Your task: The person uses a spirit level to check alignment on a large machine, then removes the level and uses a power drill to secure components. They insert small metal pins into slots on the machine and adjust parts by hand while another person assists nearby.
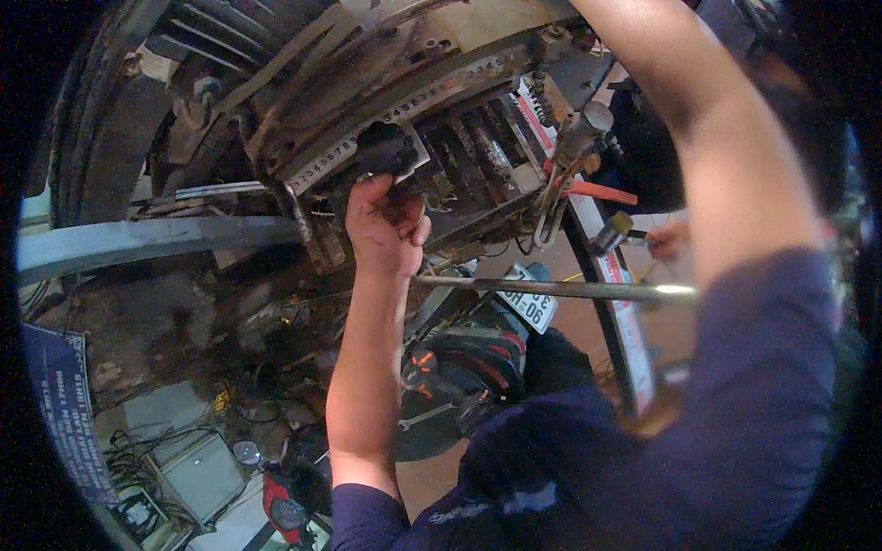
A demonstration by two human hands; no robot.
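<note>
My left hand is raised in the middle of the view, its fingers curled and smudged dark. It closes at the lower end of a black, rounded lump whose kind I cannot make out. The lump lies against a metal strip with a row of numerals, on a large, worn machine. A pale flat piece shows just behind the lump. My right arm reaches up along the right side and leaves at the top edge, so my right hand is out of sight.
A metal bar crosses below my left hand. Right of the machine are a red lever and a yellow-topped cylinder, near another person's hand. Below stands a motorbike; cables and boxes lie lower left.
</note>
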